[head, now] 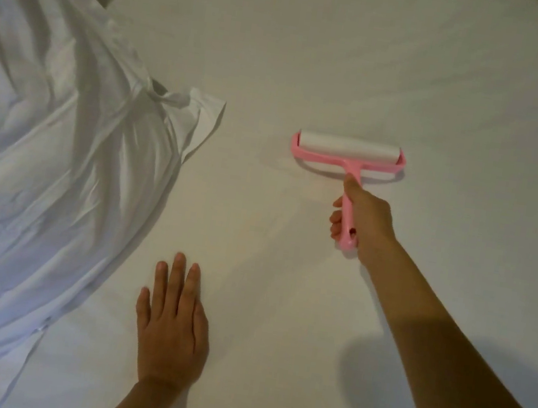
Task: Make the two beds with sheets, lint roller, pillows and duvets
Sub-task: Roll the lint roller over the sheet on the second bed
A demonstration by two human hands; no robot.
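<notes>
Lint-rolling step. Right hand (361,216) grips the pink lint roller (349,154), its head down on the sheet (384,64) mid-bed. Left hand (172,325) lies flat, fingers straight, bracing near edge. Crumpled duvet (45,137) heaped left. Next: probably an even stroke, fabric kept taut.

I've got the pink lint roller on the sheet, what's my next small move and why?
Probably draw the lint roller toward you in one straight stroke: your right hand grips its handle, the roll rests on the sheet, and your left hand lies flat on the sheet nearer you, steadying it.
</notes>
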